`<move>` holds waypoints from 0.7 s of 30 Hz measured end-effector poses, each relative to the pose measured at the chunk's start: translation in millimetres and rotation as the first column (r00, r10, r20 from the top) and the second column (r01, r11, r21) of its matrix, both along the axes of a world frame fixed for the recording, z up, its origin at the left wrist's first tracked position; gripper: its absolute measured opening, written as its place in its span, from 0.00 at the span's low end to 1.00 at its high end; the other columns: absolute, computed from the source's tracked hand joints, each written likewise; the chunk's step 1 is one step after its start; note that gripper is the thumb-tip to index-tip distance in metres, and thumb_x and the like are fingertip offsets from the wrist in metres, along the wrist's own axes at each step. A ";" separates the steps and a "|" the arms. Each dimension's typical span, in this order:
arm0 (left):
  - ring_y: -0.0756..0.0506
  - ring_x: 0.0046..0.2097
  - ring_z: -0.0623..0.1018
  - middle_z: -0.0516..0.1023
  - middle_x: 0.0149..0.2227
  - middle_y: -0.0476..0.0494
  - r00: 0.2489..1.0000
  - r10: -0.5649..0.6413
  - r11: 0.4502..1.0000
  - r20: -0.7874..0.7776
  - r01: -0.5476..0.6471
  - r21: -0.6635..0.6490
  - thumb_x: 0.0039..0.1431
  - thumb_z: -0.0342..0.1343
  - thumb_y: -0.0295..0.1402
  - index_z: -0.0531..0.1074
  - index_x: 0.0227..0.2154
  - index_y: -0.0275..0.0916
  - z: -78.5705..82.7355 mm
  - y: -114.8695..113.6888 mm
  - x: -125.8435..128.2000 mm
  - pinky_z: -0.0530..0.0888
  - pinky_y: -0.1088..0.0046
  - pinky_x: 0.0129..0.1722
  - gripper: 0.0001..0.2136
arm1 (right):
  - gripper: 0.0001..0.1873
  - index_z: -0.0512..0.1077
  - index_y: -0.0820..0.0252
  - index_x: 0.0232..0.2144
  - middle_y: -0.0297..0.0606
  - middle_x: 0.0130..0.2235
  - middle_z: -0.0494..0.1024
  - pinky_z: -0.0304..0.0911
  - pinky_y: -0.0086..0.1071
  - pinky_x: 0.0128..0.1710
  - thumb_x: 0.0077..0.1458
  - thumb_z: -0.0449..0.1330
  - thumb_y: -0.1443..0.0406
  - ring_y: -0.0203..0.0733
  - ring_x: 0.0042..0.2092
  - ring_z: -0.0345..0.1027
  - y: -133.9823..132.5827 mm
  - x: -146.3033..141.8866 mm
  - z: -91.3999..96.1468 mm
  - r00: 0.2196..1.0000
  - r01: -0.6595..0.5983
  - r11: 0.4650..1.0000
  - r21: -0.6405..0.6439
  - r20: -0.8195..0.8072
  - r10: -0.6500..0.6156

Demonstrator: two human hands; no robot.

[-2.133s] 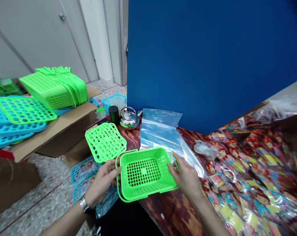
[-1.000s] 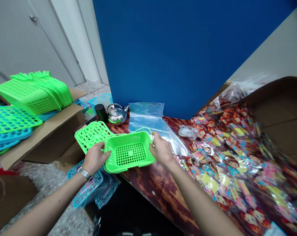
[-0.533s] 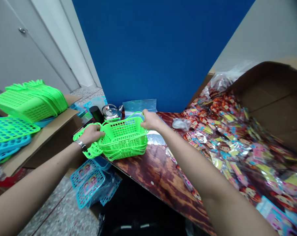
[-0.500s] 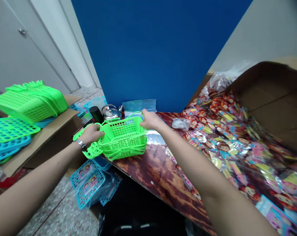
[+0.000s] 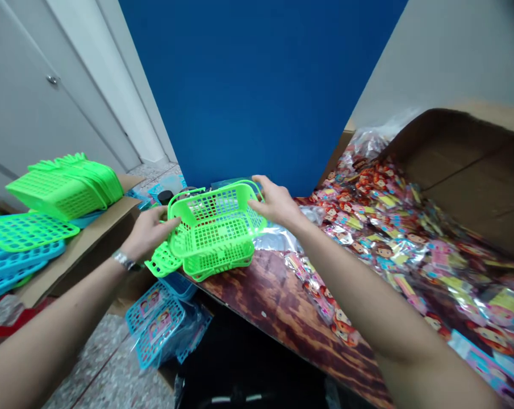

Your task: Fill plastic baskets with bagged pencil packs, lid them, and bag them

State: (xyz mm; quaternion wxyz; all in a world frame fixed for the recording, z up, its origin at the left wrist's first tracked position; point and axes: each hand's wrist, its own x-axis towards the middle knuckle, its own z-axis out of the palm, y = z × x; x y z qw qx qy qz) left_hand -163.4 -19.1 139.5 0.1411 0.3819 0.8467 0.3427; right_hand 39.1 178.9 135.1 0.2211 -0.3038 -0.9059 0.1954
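A bright green plastic basket (image 5: 216, 224) is tilted toward me in the middle of the view, held at both ends. My left hand (image 5: 151, 232) grips its left end, and my right hand (image 5: 276, 201) closes on its right end beside the thin handle. Directly below it, a second green basket (image 5: 220, 260) rests on the wood-patterned table (image 5: 278, 295). A flat green lattice piece (image 5: 165, 261) lies at the table's left edge, under my left hand. Inside the held basket only the bare grid shows.
Nested green baskets (image 5: 73, 184) and blue lattice pieces (image 5: 22, 255) top a cardboard box (image 5: 82, 244) at left. Bagged blue baskets (image 5: 158, 326) sit below the table edge. Many small doll-printed packets (image 5: 393, 250) cover the right side, before an open carton (image 5: 465, 170). A blue panel (image 5: 260, 91) stands behind.
Both hands have lifted the upper basket off the lower one and tipped its opening toward me. The lower basket now shows separately on the table. The camera view has shifted slightly.
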 end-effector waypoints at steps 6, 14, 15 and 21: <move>0.46 0.34 0.75 0.75 0.37 0.45 0.965 -0.229 0.947 -0.131 0.252 0.201 0.59 0.47 0.46 0.67 0.48 0.38 -11.6 -15.7 72.8 0.72 0.70 0.33 0.20 | 0.26 0.59 0.62 0.57 0.40 0.39 0.77 0.65 0.31 0.33 0.56 0.54 0.65 0.37 0.31 0.70 -29.2 99.9 -20.4 0.946 0.104 0.970 0.222 -0.322 -0.028; 0.47 0.41 0.73 0.72 0.40 0.41 0.676 -0.290 0.728 -0.677 0.615 0.302 0.61 0.51 0.27 0.67 0.50 0.36 -55.4 -7.2 127.2 0.70 0.71 0.41 0.15 | 0.30 0.56 0.60 0.60 0.43 0.44 0.77 0.70 0.29 0.37 0.56 0.58 0.70 0.38 0.36 0.74 -67.4 179.0 -62.2 0.922 0.248 0.807 0.536 -0.386 -0.027; 0.46 0.41 0.72 0.72 0.39 0.41 0.630 -0.309 0.699 -0.713 0.659 0.279 0.60 0.52 0.26 0.67 0.50 0.36 -57.2 -7.9 131.5 0.70 0.70 0.41 0.15 | 0.31 0.55 0.61 0.60 0.43 0.43 0.77 0.71 0.29 0.37 0.56 0.58 0.71 0.38 0.36 0.74 -71.2 184.6 -65.2 0.920 0.250 0.791 0.558 -0.391 -0.015; 0.47 0.38 0.72 0.73 0.36 0.41 0.500 -0.476 0.551 -0.724 0.811 0.198 0.60 0.52 0.25 0.65 0.53 0.34 -61.4 -14.1 150.0 0.70 0.72 0.38 0.18 | 0.31 0.57 0.64 0.59 0.40 0.35 0.79 0.71 0.26 0.33 0.55 0.60 0.72 0.36 0.31 0.74 -84.0 207.5 -80.1 0.930 0.258 0.707 0.659 -0.368 0.004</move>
